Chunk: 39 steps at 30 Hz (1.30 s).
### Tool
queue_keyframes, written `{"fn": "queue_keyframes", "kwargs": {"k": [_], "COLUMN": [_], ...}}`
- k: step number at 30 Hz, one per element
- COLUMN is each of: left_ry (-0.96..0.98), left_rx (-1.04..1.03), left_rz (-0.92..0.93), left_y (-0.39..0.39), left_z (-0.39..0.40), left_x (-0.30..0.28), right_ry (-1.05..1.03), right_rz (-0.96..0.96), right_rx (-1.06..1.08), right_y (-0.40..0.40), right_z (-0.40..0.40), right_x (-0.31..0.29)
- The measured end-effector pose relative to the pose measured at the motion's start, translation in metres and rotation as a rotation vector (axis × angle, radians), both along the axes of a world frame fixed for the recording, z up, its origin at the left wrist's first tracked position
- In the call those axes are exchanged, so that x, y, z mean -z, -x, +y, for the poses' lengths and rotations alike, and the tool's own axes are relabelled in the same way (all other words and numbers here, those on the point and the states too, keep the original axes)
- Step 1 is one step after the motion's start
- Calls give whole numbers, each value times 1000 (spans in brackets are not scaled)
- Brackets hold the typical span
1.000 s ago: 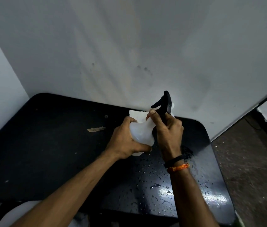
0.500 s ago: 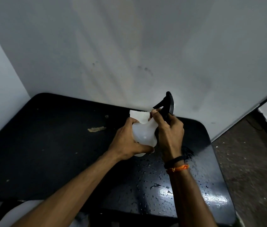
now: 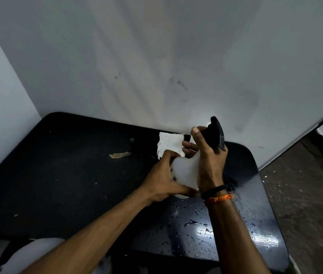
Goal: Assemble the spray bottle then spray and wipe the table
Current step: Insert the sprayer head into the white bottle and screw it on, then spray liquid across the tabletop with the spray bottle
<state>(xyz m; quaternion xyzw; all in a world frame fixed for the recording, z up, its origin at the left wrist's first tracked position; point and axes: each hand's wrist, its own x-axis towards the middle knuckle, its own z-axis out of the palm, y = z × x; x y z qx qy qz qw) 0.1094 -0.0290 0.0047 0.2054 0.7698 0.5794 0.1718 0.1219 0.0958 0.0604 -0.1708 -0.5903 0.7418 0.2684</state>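
A translucent white spray bottle (image 3: 184,171) is held above the black table (image 3: 57,184). My left hand (image 3: 162,178) wraps around the bottle's lower body. My right hand (image 3: 206,155) grips the black trigger head (image 3: 216,133) on top of the bottle's neck, thumb raised beside it. A white folded cloth (image 3: 169,144) lies on the table behind the bottle, near the wall. Water droplets (image 3: 196,224) cover the near right part of the table.
A grey wall (image 3: 156,66) stands directly behind the table and another on the left. A small tan scrap (image 3: 120,154) lies mid-table. Speckled floor (image 3: 305,204) runs along the right. Something pale (image 3: 30,256) sits below the table's near edge.
My right hand has turned and shifted up on the trigger head, the thumb now lifted. The bottle has tilted slightly, and more of the white cloth shows.
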Motion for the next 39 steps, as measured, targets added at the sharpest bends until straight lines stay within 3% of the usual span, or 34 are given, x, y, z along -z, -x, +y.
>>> {"fn": "queue_keyframes", "kwargs": {"k": [9,13,16,19,24,29,39], "left_ry": [-42,128,379,760,1020,1070,1158], "left_rx": [33,233,328,284,171,111,31], "left_rz": [-27,-32,95,226,312,316,492], "left_y": [1,12,24,35,40,31,15], "left_z": [-6,-17,-40,-70,-111,-119,-118], "left_x": [7,9,16,34,70,89,119], "right_ry": [-237,-305,-465,-459,-504,-671,-916], "right_rz": [71,-1,-62,-90,-210,-374,-619], "right_rx": [-42,-54,-63,-95,-212,-325,-562], "right_y": [-2,-2,-6,-9,-15,-26,-55], "right_z": [-6,-17,-23,-23,-21,-20,-1], "right_x": [0,4,8,9,19,34,52]}}
